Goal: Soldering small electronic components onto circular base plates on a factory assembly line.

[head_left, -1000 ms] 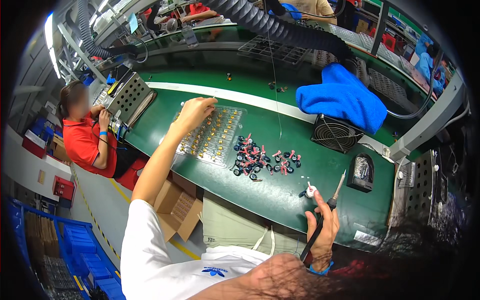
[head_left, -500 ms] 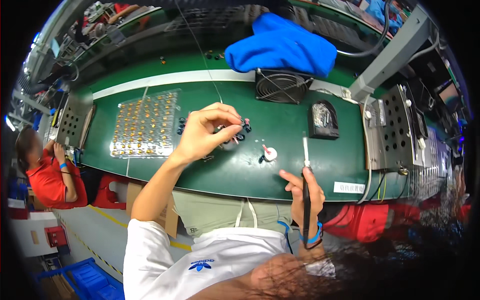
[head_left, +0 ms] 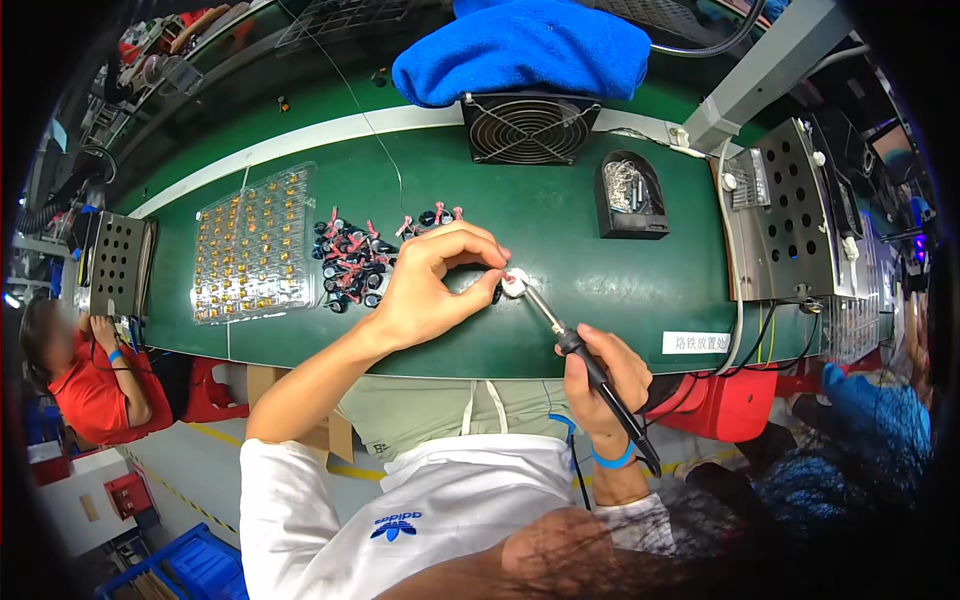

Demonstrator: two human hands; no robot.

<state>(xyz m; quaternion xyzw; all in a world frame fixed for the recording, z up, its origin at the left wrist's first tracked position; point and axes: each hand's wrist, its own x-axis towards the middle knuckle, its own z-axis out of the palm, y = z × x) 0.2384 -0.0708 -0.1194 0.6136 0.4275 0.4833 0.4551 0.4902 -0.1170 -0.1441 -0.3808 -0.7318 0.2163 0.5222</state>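
Note:
A small white disc lies on the green bench with short pink wire at its top. Thumb and forefinger of my left hand are pinched together at this wire, and the fingertips partly hide it. My right hand is wrapped around the black handle of a soldering iron. Its metal shaft slants up and left, with the tip at the disc. Left of my left hand lies a pile of small black round parts with pink wires; several more sit just beyond that hand.
A clear tray of gold-coloured pieces lies at left. At the back stand a black fan with blue cloth above it, and a black bin of metal pieces. Perforated metal box at right; thin wire hangs down. A co-worker sits at left.
My right hand has brought the soldering iron up and left, from pointing upward to its tip at the disc. My left hand has come down to the pink wire. The whole view has shifted.

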